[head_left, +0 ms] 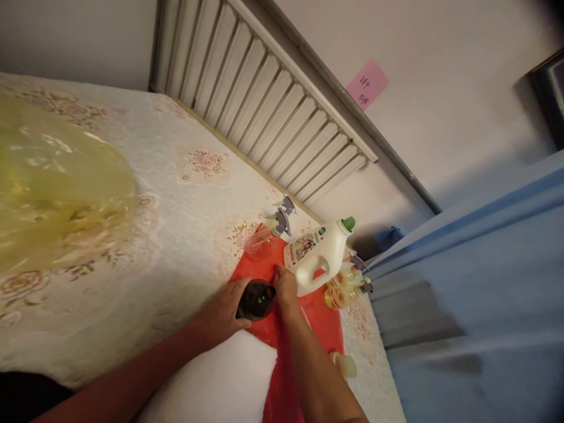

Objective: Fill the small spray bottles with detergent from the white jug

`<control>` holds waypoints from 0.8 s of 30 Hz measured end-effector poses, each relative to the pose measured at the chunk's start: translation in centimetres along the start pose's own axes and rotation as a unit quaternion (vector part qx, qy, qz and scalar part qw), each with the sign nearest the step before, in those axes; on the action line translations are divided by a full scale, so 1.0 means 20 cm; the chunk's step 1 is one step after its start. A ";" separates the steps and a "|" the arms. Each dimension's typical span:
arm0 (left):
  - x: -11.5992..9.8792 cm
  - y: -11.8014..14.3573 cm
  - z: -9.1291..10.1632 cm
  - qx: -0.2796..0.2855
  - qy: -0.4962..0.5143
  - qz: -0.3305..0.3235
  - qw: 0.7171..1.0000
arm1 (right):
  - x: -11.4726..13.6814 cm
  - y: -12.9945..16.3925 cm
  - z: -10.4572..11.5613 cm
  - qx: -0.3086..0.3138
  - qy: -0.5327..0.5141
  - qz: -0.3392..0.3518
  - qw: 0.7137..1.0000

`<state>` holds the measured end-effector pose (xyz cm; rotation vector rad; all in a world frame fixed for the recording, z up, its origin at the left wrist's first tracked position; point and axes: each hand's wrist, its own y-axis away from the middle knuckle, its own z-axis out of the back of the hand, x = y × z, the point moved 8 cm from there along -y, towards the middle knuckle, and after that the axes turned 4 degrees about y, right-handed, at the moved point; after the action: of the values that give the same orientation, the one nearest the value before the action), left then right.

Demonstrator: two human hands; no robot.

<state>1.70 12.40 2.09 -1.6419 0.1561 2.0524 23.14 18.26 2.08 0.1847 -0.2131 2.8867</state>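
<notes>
A dark, rounded container, seen from its top end, is gripped by my left hand, with the fingers wrapped round its side. Close on its right is my right hand, low over a red plastic sheet. Its fingers are curled, and their tips and whatever they hold are hidden. Just beyond that hand, a white detergent jug with a green spout lies tilted beside my wrist. A clear pink spray bottle with a grey trigger stands at the sheet's far edge.
Yellow-tinted spray bottles are on the right, with a small pale-capped container nearer me. White padding lies under my forearms. A big yellow plastic bag is at left on the flowered cover. Behind are a radiator and a blue curtain.
</notes>
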 end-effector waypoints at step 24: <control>-0.01 0.00 0.00 0.019 -0.007 0.019 1.000 | -0.01 -0.11 0.00 -0.022 -0.030 -0.161 0.986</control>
<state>1.78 12.39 2.19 -1.6134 0.2216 2.0770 23.93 20.38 2.29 0.2703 -0.2337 2.5564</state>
